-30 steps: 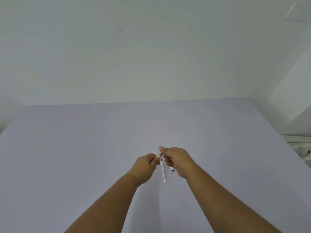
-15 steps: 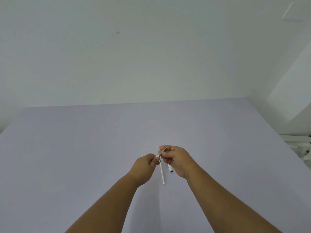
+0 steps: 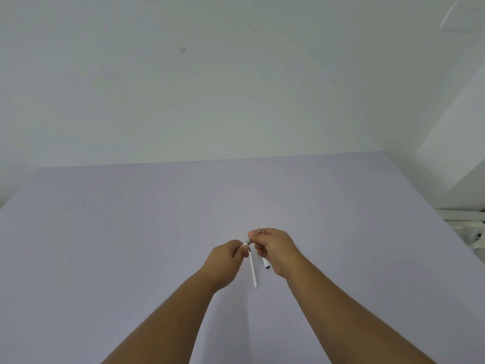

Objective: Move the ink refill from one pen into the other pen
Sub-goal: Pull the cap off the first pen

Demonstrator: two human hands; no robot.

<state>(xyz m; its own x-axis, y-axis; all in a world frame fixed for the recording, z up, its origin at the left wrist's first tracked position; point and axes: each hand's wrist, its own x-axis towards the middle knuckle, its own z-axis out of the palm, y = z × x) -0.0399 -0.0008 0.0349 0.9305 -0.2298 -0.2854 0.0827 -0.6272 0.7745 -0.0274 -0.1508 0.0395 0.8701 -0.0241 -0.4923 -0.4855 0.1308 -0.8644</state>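
Head view looks down at a pale purple desk (image 3: 131, 245) that fills the lower half of the picture, with a plain white wall (image 3: 210, 88) behind it at 12 o'clock. 2 bare arms reach in from 6 o'clock and the hands meet near the middle of the desk.

The left hand (image 3: 227, 257) is curled tight, and its fingertips pinch the top end of a thin white pen tube (image 3: 253, 269). The tube hangs from that pinch toward 6 o'clock, with its low end just above or on the desk; I cannot tell which.

The right hand (image 3: 273, 248) sits just beside the left hand, at its 3 o'clock. Its thumb and first finger squeeze a small gray piece (image 3: 248, 241) right at the top of the white tube. This piece touches the tube's top end. It is too small to tell if it is the tip of the ink refill or a pen part.

A second white pen (image 3: 266, 264) with a dark end pokes out under the right hand at 6 o'clock. The right palm hides most of it, so I cannot tell if the hand holds it too.

At 3 o'clock, past the desk edge, there is some white gear (image 3: 469, 227) with rails. It is well apart from the hands. A small dark spot (image 3: 183, 50) marks the wall at 12 o'clock.
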